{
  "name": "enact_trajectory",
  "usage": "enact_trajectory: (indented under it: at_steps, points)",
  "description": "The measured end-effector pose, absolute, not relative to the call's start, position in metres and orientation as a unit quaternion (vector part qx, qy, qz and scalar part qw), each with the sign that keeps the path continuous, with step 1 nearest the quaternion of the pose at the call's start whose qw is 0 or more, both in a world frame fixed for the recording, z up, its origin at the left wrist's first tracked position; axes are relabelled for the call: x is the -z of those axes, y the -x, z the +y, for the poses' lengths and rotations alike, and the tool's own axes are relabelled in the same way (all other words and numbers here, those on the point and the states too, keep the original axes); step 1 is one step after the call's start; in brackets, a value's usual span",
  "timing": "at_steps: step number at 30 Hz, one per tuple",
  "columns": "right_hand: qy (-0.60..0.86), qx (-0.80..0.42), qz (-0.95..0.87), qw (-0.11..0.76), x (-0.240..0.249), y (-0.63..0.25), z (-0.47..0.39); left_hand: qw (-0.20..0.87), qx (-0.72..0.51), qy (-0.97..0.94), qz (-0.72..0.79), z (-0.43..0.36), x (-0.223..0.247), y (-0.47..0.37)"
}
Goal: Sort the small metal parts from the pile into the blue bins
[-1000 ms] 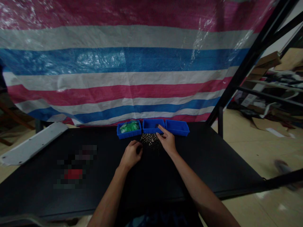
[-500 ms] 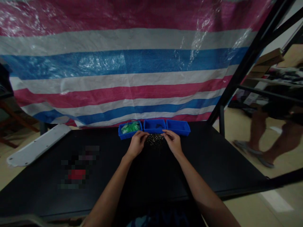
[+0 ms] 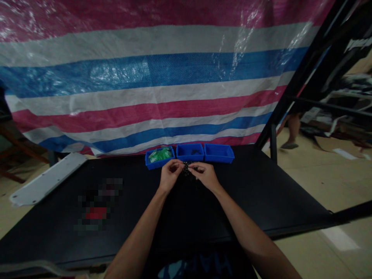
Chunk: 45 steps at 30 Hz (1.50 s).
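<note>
A pile of small dark and shiny pieces (image 3: 187,173) lies on the black table, partly covered by my hands. My left hand (image 3: 170,174) is at its left side, thumb and fingertips pinched together. Close by on the right, my right hand (image 3: 205,174) also has its fingertips pinched, almost meeting the left. Whatever either pinch holds is too small to make out. Just beyond stand three blue bins: the left bin (image 3: 154,166) contains green plastic packets (image 3: 160,154), the middle bin (image 3: 186,158) has a few dark pieces (image 3: 197,152), and the right bin (image 3: 218,159) shows bare blue inside.
A white panel (image 3: 48,180) lies along the table's left edge. A pixelated patch with red (image 3: 96,213) is on the left of the black table (image 3: 124,228). A striped tarp (image 3: 157,93) hangs behind. At right, a person's leg (image 3: 293,130) shows past the black frame (image 3: 273,145).
My right hand has moved left over the pile, close to my left hand. The person beyond the frame on the right has walked leftward and is now partly behind the frame.
</note>
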State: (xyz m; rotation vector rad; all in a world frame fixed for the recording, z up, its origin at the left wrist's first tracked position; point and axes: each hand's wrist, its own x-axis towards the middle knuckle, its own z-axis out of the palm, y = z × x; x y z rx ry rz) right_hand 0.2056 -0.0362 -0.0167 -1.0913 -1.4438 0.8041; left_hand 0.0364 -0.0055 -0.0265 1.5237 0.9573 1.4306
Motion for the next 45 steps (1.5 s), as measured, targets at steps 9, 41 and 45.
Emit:
enact_trajectory:
  at_steps: [9,41,45]
  points:
    - [0.428,-0.451,-0.537,0.570,0.017,-0.206,-0.025,0.296,-0.447,-0.753,0.381,-0.010,0.017,-0.018]
    - [0.427,-0.421,-0.644,0.474,0.020,-0.216,-0.023,0.317,-0.471,-0.746,0.348,-0.017,0.018,-0.025]
    - [0.421,-0.420,-0.647,0.477,0.018,-0.218,-0.021,0.315,-0.472,-0.743,0.355,-0.017,0.018,-0.026]
